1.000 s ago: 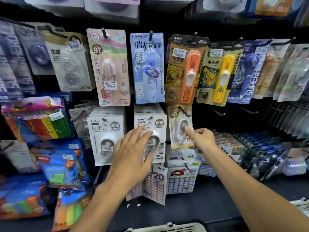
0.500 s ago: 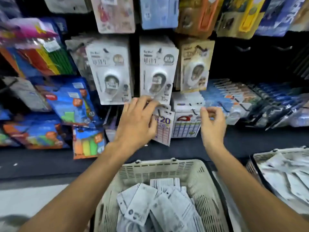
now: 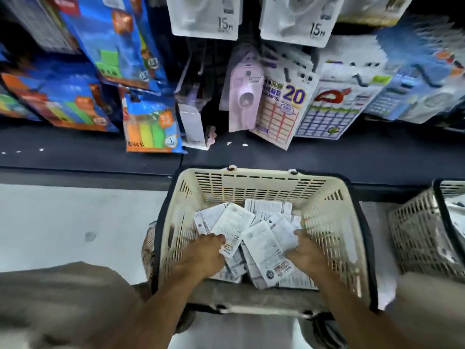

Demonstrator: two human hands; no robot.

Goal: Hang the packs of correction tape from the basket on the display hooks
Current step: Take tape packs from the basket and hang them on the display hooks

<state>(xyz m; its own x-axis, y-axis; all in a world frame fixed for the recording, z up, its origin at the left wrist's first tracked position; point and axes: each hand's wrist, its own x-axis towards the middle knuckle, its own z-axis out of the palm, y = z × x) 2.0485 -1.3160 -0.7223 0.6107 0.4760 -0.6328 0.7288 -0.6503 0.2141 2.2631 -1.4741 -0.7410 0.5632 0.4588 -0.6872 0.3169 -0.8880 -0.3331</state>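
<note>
Both hands are down in the basket! Left hand sits on the heap of packs of correction tape, its fingers curled over the lower edge of one white pack, though whether they really grip it I cannot tell. Right hand is at the far side of the heap, fingers bent among the cards, and its hold is just as unclear. Largest thing in sight is the dark shelf running across behind, with blue and orange packets hanging at its left. Next, the cream slatted basket, standing just below the shelf edge, packs lying loose and overlapping in its bottom. Second basket just beside it at right. Up top, two white hanging cards marked 15 m, and below them a sticker sheet marked 20.
</note>
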